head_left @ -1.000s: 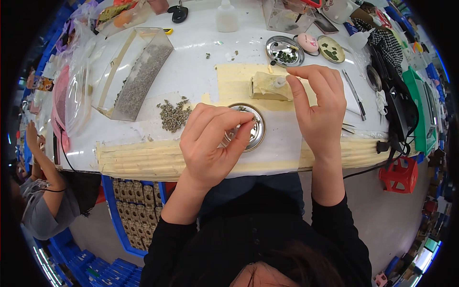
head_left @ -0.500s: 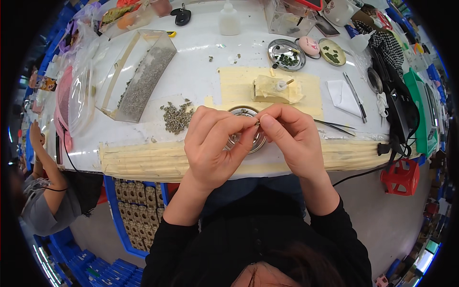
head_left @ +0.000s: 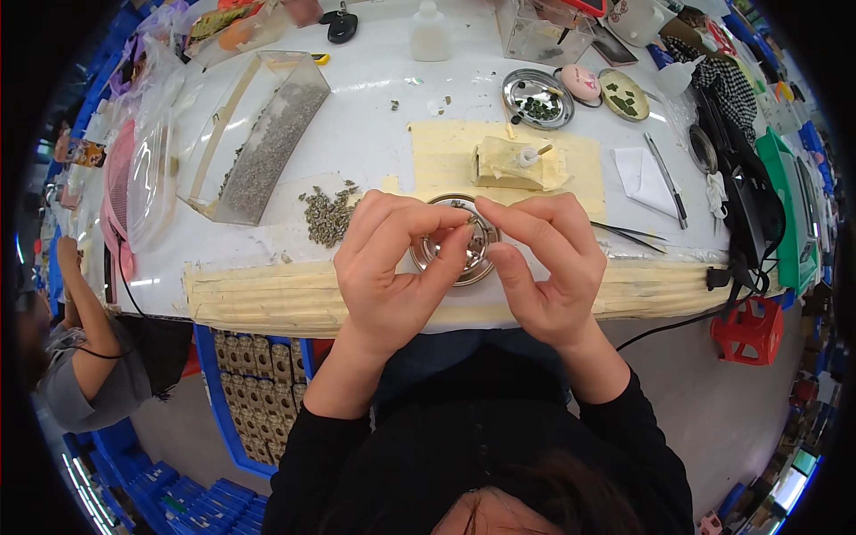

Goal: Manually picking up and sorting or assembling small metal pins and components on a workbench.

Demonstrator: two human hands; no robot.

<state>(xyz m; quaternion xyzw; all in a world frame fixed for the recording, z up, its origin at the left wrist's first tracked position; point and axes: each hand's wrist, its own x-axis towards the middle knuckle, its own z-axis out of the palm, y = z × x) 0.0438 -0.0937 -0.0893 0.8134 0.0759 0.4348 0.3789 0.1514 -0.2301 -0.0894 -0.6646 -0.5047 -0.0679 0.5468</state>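
My left hand (head_left: 385, 267) pinches a small metal part (head_left: 472, 220) between thumb and forefinger; its exact kind is too small to make out. Just to the right, my right hand (head_left: 555, 264) has its thumb and forefinger spread, with nothing visible between them. Both hands hover over a round metal dish (head_left: 456, 281) with a few small pieces in it, partly hidden by my fingers. Left of my left hand lies a heap of small metal parts (head_left: 329, 217).
A clear tilted box (head_left: 272, 143) of tiny grey parts stands at left. Beyond my hands sits a tape-wrapped block (head_left: 508, 169). Tweezers (head_left: 629, 235) and a pen (head_left: 665, 178) lie at right. Farther back are a metal plate (head_left: 557, 122) of green pieces and a white bottle (head_left: 431, 36).
My right thumb and forefinger have parted and drawn away from the small metal part. My left hand has shifted slightly left and keeps its pinch.
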